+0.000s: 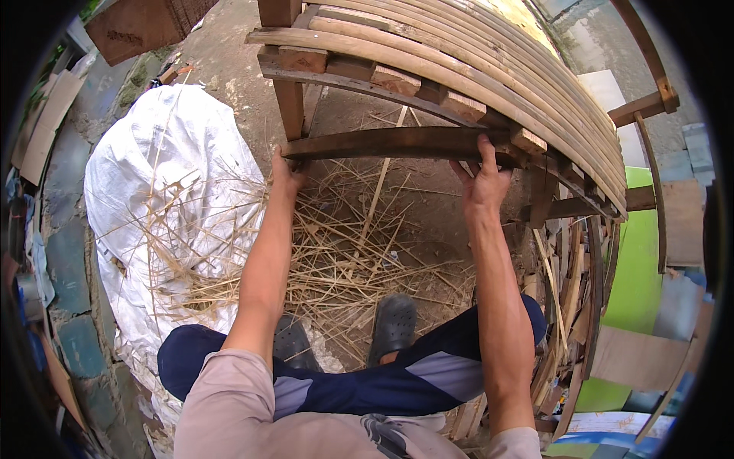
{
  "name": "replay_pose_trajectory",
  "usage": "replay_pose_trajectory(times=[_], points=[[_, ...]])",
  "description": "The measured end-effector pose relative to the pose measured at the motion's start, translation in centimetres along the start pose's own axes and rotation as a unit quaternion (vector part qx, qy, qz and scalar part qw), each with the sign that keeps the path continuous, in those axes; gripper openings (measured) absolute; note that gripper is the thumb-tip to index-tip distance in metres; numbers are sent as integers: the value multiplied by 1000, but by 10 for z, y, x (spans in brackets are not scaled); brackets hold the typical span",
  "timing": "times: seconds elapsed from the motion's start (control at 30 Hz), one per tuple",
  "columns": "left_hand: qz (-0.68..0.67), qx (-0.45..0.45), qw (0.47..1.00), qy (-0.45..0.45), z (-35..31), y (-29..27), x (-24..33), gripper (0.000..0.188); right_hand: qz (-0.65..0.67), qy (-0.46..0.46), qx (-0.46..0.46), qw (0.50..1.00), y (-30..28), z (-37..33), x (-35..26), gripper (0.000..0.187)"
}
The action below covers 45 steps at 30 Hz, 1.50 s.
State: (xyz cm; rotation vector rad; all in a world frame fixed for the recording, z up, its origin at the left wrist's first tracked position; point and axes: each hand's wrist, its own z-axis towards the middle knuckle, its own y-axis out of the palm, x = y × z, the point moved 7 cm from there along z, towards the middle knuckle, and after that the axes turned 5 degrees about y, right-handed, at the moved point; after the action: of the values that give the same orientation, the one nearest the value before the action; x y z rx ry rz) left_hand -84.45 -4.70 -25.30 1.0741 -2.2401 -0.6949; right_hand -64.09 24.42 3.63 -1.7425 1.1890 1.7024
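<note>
A dark, slightly curved wooden board (382, 143) runs level in front of me, below the edge of a bench frame with a slatted bamboo top (474, 65). My left hand (286, 172) is closed on its left end, beside a wooden leg (290, 107); most of those fingers are hidden. Toward the board's other end, my right hand (486, 183) grips it with the thumb raised on the near face and the fingers curled underneath. Sawn block ends (396, 79) show under the slats. Whether the board touches the frame I cannot tell.
Thin bamboo strips (344, 245) litter the ground around my dark clogs (393, 325). A white sack sheet (164, 145) lies at the left, beside a block wall (69, 260). Scrap wood (566, 298) and a green panel (634, 260) are on the right. A thick timber (145, 30) juts in at upper left.
</note>
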Motion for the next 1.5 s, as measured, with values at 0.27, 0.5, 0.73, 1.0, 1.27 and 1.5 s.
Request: replay_pose_trajectory(times=[0.27, 0.5, 0.73, 1.0, 1.27, 1.5], points=[[140, -56, 988, 28, 26, 1, 13, 43, -17, -13, 18, 1000, 2, -4, -3, 45], [149, -63, 986, 52, 33, -2, 21, 36, -42, -9, -23, 999, 6, -4, -3, 50], [63, -102, 992, 47, 30, 6, 11, 37, -164, -65, -19, 984, -1, -7, -13, 68], [80, -106, 990, 48, 34, 6, 0, 37, -185, -96, -23, 978, 1, -10, -15, 80], [114, -112, 985, 63, 44, 7, 3, 36, -273, -125, -4, 954, 7, -5, -9, 71], [160, -96, 982, 28, 39, 6, -6, 36, -220, -151, -19, 964, 11, -5, -17, 49]])
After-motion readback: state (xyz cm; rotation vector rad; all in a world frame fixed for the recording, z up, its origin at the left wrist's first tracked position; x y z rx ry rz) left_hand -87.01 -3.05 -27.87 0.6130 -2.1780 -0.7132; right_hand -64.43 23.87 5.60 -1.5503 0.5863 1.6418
